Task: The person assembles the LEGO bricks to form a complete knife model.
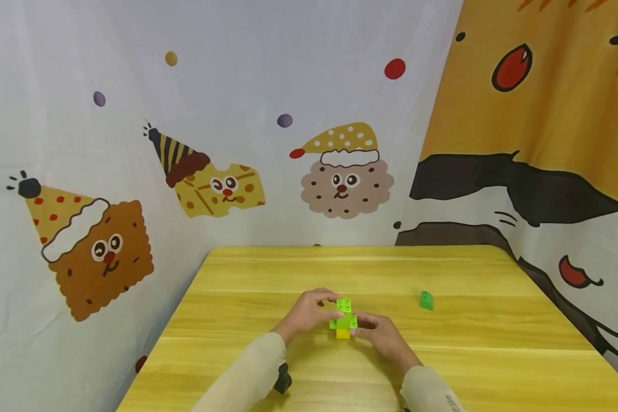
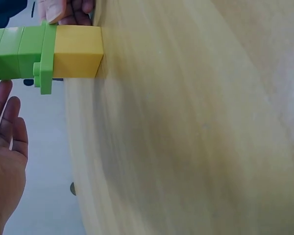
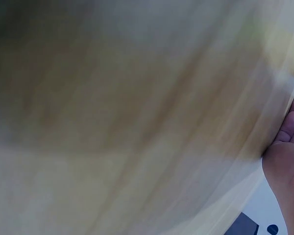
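A small tower of toy building bricks stands upright on the table in front of me. At its base is a yellow brick (image 1: 343, 333), with a wider light-green plate (image 2: 47, 58) on top of it. Stacked light-green bricks (image 1: 344, 306) rise from the plate. My left hand (image 1: 308, 312) holds these upper bricks from the left, its thumb across the near side. From the right, my right hand (image 1: 383, 335) grips the tower low down, the thumb at the plate's edge. Only part of the right hand (image 3: 286, 166) shows in the right wrist view, and the bricks are blurred there.
A loose darker-green brick (image 1: 426, 301) with a sloped side lies on the table to the right, beyond my right hand. The wooden table (image 1: 237, 274) ends at a wall hung with a printed cloth (image 1: 268, 68). A black device (image 1: 283, 379) sits at my left wrist.
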`<action>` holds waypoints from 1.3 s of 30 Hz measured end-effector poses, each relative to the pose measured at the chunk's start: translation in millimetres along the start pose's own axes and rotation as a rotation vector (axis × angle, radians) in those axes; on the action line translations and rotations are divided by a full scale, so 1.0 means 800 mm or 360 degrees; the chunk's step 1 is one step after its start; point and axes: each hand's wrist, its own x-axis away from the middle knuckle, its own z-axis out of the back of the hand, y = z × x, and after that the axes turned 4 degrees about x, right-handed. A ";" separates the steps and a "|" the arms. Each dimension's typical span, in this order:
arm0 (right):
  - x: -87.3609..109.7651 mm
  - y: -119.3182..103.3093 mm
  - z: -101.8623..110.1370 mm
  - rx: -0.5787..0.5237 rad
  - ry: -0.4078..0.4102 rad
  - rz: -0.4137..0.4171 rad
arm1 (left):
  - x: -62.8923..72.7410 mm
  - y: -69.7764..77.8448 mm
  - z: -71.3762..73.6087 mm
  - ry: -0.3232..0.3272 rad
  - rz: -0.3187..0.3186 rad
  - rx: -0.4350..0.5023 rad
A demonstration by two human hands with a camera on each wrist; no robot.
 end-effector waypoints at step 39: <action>-0.002 -0.001 -0.001 0.0050 0.0063 -0.0020 | 0.019 -0.018 0.006 0.0051 0.0177 0.0057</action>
